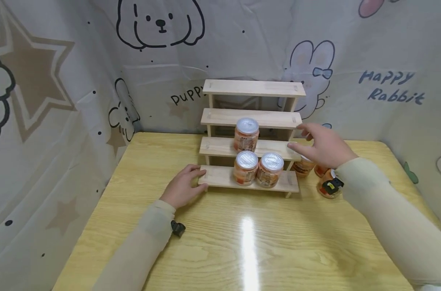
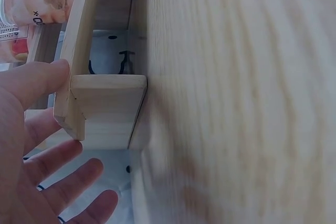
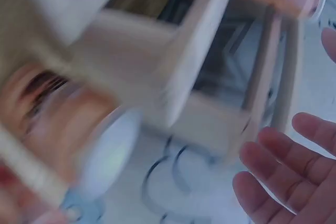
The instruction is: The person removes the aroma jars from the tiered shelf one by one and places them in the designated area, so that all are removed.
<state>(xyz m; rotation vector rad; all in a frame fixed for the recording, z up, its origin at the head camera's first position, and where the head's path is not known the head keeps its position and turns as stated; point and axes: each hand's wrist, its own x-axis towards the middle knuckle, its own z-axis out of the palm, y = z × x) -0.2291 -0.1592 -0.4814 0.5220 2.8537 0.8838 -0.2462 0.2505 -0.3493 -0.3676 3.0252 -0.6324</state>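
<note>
A four-step wooden display rack [image 1: 251,118] stands on the table. One canned-fruit jar [image 1: 246,135] with a silver lid stands on its second-lowest step, and two more jars [image 1: 269,169] are side by side on the lowest. At the left end of that lowest step is my left hand [image 1: 184,186]; the thumb touches the board [image 2: 76,51] while the other fingers spread loosely past its end. My right hand [image 1: 323,144] hovers by the rack's right end, fingers apart and holding nothing. The right wrist view shows its spread fingers [image 3: 278,166], with a blurred jar [image 3: 63,124] nearby.
Several more jars [image 1: 303,165] stand on the table right of the rack, partly hidden by my right hand and sleeve. A cloth printed with cartoon animals [image 1: 162,72] hangs behind and beside the wooden table [image 1: 191,250]. Small black devices [image 1: 178,228] are strapped at both wrists.
</note>
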